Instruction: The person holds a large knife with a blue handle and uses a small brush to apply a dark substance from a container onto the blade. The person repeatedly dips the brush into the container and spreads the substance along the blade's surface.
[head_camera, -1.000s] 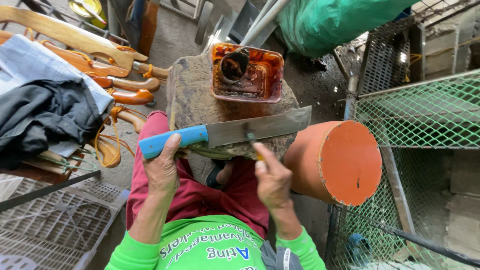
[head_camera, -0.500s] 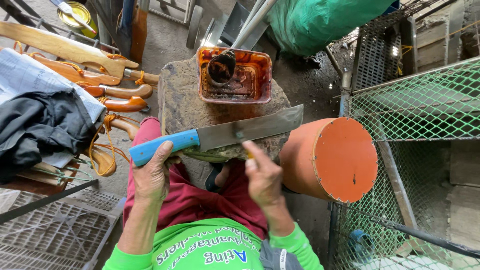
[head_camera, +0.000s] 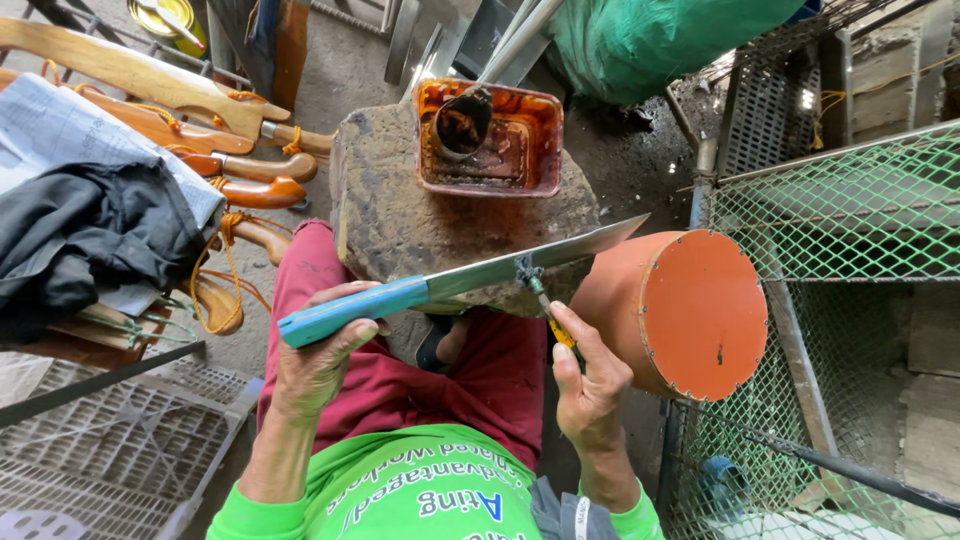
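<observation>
My left hand (head_camera: 318, 355) grips the blue handle of a large knife (head_camera: 470, 282), holding its steel blade across the near edge of a rough stone block (head_camera: 400, 215). My right hand (head_camera: 588, 385) pinches a small yellow-handled tool (head_camera: 548, 312) whose tip touches the blade near its middle. On the far side of the block sits an orange-stained plastic tray (head_camera: 490, 140) with a dark round cup in it. I sit with red trousers under the block.
An orange drum (head_camera: 690, 312) lies on its side at my right. Green wire mesh cages (head_camera: 860, 210) stand beyond it. Several wooden knife sheaths (head_camera: 200, 120) and dark clothes (head_camera: 80, 240) lie at the left. A grey plastic crate (head_camera: 110, 450) sits at the lower left.
The view has shifted slightly. My hands, the knife and the small tool stay in about the same place on the block.
</observation>
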